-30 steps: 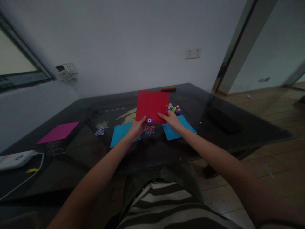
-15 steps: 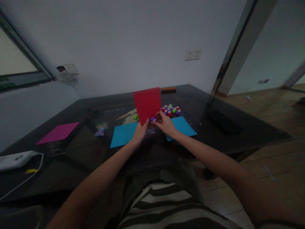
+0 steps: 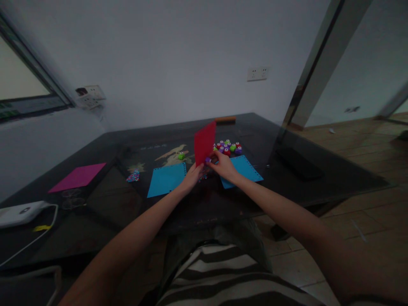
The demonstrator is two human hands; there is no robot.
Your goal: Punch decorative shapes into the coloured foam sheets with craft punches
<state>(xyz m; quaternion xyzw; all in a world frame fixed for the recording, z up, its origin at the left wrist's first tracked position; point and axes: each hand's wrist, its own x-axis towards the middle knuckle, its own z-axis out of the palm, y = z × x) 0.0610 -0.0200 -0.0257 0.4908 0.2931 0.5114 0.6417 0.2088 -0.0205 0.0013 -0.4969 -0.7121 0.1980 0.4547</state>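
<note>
Upright above the table, a red sheet of paper (image 3: 204,142) is gripped at its lower edge by my left hand (image 3: 193,174). My right hand (image 3: 223,165) has its fingers closed on a small purple craft punch (image 3: 208,160), which sits at the sheet's lower right edge. Whether the paper lies inside the punch's slot, I cannot tell. Below the hands is a pile of tiny paper bits (image 3: 203,177), partly hidden. Blue sheets with holes along an edge lie on both sides, a left one (image 3: 165,180) and a right one (image 3: 244,170).
Several red, green and purple craft punches (image 3: 227,148) cluster behind my right hand. A green punch (image 3: 181,156) stands apart. More paper bits (image 3: 133,176), a magenta sheet (image 3: 78,177), a white power strip (image 3: 24,212) and a black flat object (image 3: 299,162) lie on the dark table (image 3: 197,210).
The red sheet has turned nearly edge-on and shifted right, with its row of holes no longer showing along the top. Both hands moved slightly right, still holding sheet and punch.
</note>
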